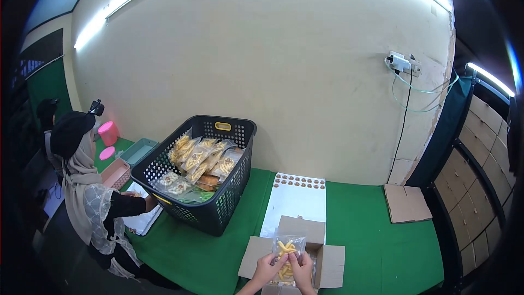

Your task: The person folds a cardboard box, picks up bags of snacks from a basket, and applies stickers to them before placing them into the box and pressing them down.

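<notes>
View from a head camera, looking down at a green-covered surface (376, 240) set against a cream wall. At the bottom centre, the left hand (266, 271) and the right hand (303, 267) both grip a clear snack bag (287, 247) of yellow sticks, pinching it from either side. The bag is held upright just above an open cardboard box (329, 259) whose flaps are spread out. Behind the box lies a white sheet (297, 205) with a row of small round brown stickers along its far edge. To the left stands a black plastic basket (215, 210) full of bagged snacks. A flat piece of cardboard (406, 203) lies well apart on the right. At the far left, another person (87, 191) sits at the surface, near pink and teal containers.
</notes>
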Demonstrator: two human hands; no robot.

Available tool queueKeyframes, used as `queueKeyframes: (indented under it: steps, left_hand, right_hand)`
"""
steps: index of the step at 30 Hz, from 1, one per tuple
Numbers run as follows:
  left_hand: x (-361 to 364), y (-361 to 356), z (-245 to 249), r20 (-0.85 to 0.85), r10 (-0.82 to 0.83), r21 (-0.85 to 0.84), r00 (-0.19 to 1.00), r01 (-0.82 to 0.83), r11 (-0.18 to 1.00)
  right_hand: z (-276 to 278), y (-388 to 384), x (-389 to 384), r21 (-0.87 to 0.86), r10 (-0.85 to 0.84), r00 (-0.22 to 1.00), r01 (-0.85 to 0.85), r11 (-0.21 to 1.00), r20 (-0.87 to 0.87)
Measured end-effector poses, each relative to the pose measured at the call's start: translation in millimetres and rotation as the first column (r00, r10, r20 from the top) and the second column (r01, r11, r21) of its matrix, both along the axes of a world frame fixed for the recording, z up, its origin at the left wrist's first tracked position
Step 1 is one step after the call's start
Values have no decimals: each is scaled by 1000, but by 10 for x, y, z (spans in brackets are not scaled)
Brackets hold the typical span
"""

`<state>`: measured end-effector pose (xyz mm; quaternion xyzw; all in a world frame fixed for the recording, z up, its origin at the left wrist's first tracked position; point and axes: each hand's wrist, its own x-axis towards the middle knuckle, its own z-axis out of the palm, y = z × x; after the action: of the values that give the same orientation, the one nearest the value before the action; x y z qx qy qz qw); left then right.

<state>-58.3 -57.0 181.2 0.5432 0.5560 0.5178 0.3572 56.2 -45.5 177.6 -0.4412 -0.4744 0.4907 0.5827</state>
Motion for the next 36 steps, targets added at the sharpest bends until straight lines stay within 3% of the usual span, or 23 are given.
queueKeyframes:
  steps: [4, 7, 10, 11, 14, 18, 22, 25, 28, 29, 32, 36]
  left_hand:
    - [129, 2, -255, 54, 5, 91, 999, -10, 996]
    - [225, -40, -396, 166, 42, 56, 985, -52, 997]
    - [174, -144, -130, -34, 92, -75, 995, -94, 993]
    - [174, -149, -141, -26, 82, -60, 996, -83, 995]
    - [212, -134, -195, -14, 46, -18, 999, -46, 999]
    - [318, -125, -220, 4, 0, 19, 1000, 0, 1000]
    - [391, -133, -160, 3, -46, 29, 999, 46, 998]
    - [381, -209, -16, 102, -122, -105, 987, 132, 986]
    - [377, -216, -81, 128, -136, -101, 982, 149, 984]
    - [422, -240, -75, 261, -109, -121, 959, 144, 982]
    - [494, -255, -119, 175, -81, -13, 981, 85, 996]
    - [446, -265, -29, 41, -134, -133, 990, 139, 981]
  right_hand:
    - [-123, -4, 97, -1, 1, 999, -1, 1000, -43]
    - [-371, 14, 168, -81, 53, 996, -59, 995, -72]
    - [-201, -43, 236, -140, 153, 987, -159, 977, -55]
    - [-142, -78, 236, -3, 161, 987, -161, 987, 24]
    - [-167, -82, 388, -93, 242, 966, -234, 968, 86]
    - [-82, -113, 503, -132, 221, 971, -232, 964, -91]
    - [-38, -125, 635, -128, 232, 962, -251, 959, -147]
    - [-49, -115, 697, -117, 235, 958, -256, 960, -167]
    - [-77, -114, 706, -149, 240, 953, -268, 952, -185]
    - [-108, -98, 710, -154, 237, 953, -267, 951, -188]
    - [-95, -147, 653, -113, 228, 952, -254, 960, -205]
    - [-50, -241, 700, -102, 241, 948, -266, 959, -206]
